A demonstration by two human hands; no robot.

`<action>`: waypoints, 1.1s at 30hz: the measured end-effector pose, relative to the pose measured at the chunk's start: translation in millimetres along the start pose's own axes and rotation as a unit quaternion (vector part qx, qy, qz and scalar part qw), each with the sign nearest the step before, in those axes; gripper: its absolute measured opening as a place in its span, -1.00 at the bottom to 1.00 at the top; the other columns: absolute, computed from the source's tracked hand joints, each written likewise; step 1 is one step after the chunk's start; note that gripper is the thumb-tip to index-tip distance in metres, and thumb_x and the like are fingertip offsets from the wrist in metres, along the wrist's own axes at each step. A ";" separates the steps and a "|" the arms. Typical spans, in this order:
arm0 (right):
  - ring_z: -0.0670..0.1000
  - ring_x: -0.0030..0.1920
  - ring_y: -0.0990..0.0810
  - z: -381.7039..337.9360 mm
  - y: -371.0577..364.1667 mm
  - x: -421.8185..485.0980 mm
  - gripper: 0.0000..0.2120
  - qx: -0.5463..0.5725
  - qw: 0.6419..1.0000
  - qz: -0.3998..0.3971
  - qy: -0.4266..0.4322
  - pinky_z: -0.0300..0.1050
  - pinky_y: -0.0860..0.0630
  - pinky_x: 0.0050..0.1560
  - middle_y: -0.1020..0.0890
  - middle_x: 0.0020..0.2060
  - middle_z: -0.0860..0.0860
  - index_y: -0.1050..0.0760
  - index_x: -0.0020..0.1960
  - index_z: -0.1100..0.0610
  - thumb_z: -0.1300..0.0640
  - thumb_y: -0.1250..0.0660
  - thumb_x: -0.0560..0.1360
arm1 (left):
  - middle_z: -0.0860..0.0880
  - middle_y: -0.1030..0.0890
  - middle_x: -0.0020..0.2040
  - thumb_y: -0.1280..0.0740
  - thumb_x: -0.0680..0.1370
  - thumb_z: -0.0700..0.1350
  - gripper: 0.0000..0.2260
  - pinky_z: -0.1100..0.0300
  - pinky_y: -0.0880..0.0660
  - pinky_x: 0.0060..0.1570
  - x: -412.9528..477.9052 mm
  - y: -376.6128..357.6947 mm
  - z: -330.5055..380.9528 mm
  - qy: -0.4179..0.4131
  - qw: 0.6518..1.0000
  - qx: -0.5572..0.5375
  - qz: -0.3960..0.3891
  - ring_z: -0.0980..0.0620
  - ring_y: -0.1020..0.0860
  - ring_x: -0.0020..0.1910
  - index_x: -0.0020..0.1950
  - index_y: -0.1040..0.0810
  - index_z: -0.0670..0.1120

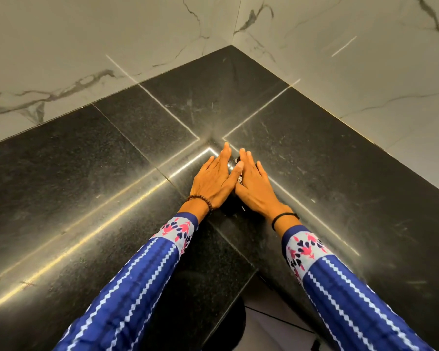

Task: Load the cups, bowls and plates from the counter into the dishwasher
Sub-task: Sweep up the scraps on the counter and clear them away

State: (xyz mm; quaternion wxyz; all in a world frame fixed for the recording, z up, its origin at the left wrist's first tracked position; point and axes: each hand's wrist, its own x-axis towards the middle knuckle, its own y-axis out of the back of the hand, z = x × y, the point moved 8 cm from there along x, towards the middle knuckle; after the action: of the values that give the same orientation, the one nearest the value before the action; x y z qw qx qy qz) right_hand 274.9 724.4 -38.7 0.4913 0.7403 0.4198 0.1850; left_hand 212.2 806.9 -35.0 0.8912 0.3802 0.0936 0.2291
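My left hand (213, 179) and my right hand (254, 184) lie side by side, palms down with fingers straight, on the black stone counter (86, 173) in its inner corner. Their thumbs touch. Between and under them a small dark and shiny object (235, 165) shows only in slivers; what it is I cannot tell. No cup, bowl, plate or dishwasher is in view.
White marble-look wall tiles (112, 34) rise behind the L-shaped counter on both sides and meet in a corner at the back. The counter's front edge (241, 290) runs below my arms, with pale floor beneath it.
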 end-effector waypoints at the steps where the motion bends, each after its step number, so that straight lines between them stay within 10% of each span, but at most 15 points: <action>1: -0.08 0.61 0.14 -1.3 0.6 1.8 -0.20 0.006 1.000 0.000 0.022 -0.02 0.20 0.60 0.05 0.63 0.02 0.14 0.64 0.13 -0.21 0.13 0.49 | 0.04 -0.21 0.55 0.04 0.63 0.22 -0.40 0.24 0.08 0.51 0.8 0.3 0.6 -0.003 1.000 0.001 -0.003 0.19 -0.14 0.52 0.59 0.07 -0.04; 13: -0.05 0.60 -0.09 10.5 -6.7 -62.6 -0.26 0.031 0.994 -0.006 0.105 0.04 -0.03 0.60 -0.13 0.61 -0.06 0.04 0.63 -0.05 -0.30 -0.09 0.56 | 0.14 -0.28 0.50 -0.08 0.62 0.08 -0.55 0.27 0.05 0.45 -54.9 10.5 10.6 -0.066 0.990 -0.016 -0.122 0.10 -0.20 0.48 0.53 -0.18 0.14; 19: -0.21 0.51 -0.26 21.5 1.7 -108.5 -0.31 0.213 0.975 0.053 0.014 -0.03 -0.27 0.51 -0.27 0.54 -0.21 -0.11 0.60 -0.12 -0.18 -0.28 0.55 | 0.28 -0.35 0.43 -0.19 0.47 -0.02 -0.44 0.16 -0.18 0.45 -51.9 12.8 -5.2 0.035 0.946 -0.286 -0.147 0.31 -0.26 0.42 0.49 -0.28 0.13; 26: 0.05 0.62 0.19 3.6 -20.9 -127.4 -0.12 -0.111 0.984 0.116 -0.081 0.08 0.11 0.61 0.07 0.62 0.16 0.05 0.62 0.25 -0.41 0.16 0.58 | 0.07 -0.07 0.58 -0.10 0.53 -0.01 -0.41 0.07 0.05 0.53 -54.3 2.8 -3.8 0.018 0.984 -0.069 -0.163 -0.01 -0.01 0.56 0.57 -0.09 0.09; 33: 0.02 0.59 0.33 -12.3 -23.7 -90.0 -0.15 -0.089 0.995 0.037 -0.028 -0.06 0.31 0.57 0.23 0.60 0.12 0.22 0.61 0.21 -0.38 0.21 0.57 | 0.10 -0.05 0.58 -0.06 0.57 0.01 -0.44 0.07 0.08 0.50 -54.1 4.7 -4.2 0.022 0.976 -0.100 -0.195 -0.03 0.06 0.56 0.58 -0.06 0.08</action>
State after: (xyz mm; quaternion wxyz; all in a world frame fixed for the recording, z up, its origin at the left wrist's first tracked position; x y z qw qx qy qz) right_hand 203.9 663.1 -41.6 0.5599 0.7135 0.3603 0.2184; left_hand 161.8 786.5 -34.9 0.9499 0.2586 0.1619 0.0677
